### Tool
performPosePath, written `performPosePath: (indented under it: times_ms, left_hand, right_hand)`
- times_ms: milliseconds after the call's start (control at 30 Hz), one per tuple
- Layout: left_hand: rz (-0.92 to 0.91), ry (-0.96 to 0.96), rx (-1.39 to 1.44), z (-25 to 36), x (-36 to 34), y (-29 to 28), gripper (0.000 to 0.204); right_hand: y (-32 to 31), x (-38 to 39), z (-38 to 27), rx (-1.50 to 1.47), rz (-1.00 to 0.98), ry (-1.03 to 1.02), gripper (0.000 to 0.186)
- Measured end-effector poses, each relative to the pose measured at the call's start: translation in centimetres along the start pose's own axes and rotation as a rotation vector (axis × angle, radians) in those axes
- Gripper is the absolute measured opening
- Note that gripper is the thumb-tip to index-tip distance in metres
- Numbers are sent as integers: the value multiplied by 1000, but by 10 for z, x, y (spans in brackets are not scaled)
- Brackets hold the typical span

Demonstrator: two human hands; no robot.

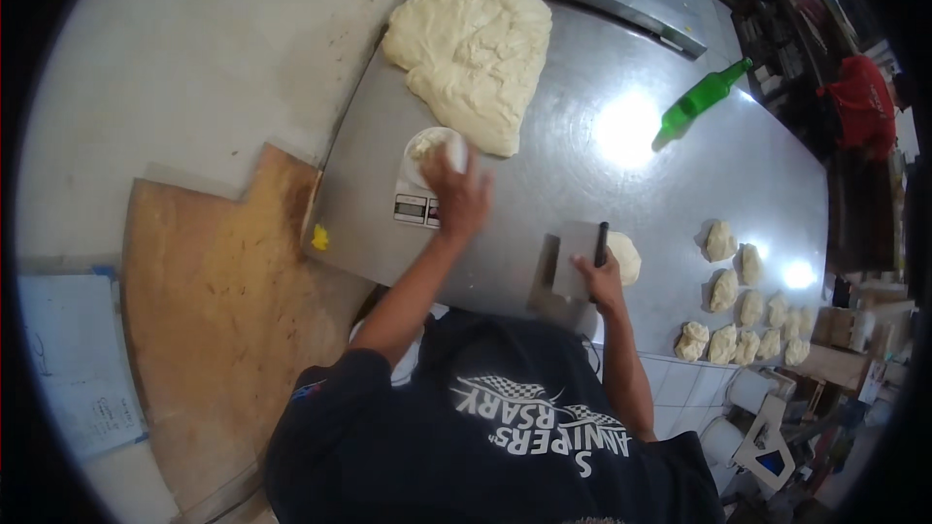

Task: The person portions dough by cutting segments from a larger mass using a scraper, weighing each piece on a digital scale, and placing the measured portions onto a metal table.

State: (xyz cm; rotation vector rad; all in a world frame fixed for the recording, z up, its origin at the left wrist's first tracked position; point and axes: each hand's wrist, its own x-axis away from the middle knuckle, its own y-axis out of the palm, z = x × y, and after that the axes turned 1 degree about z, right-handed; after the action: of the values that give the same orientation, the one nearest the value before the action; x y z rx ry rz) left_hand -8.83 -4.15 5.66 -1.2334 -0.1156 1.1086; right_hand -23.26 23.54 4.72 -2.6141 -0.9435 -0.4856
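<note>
Dark shirt [417, 437]; scraper [580, 246] in right grip [602, 281], dough piece [625, 259] alongside.

The white scale [417, 209] sits flat under the blurred left fingers [472, 174], pale crumpled dough [424, 144] in its round pan partly hidden by them. The right fingers [583, 266] grip the grey-bladed, dark-handled scraper [577, 244]; a round lump [625, 259] lies just right.
</note>
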Motion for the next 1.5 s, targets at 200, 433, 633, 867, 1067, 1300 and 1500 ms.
performPosePath:
  times_ms: [200,433,633,867,1067,1300,1500]
  left_hand:
    - [-670,60,643,103,91,62,41]
    - [-735,133,604,114,84,79,24]
    - [-668,-9,755,96,96,64,23]
    - [-691,-77,682,76,98,51,25]
    - [-624,-21,607,59,99,53,25]
    - [-35,41,398,5,4,-14,26]
    - [-48,4,-138,-78,-30,-20,51]
  right_hand:
    - [-26,20,-7,-220,118,88,49]
    - [-31,24,-3,-36,169,25,47]
    - [-30,15,16,262,163,-89,43]
    - [-2,13,8,467,98,-205,43]
    - [36,6,5,748,167,-90,51]
    - [26,-10,9,643,117,-132,52]
    - [25,-11,13,583,117,-144,46]
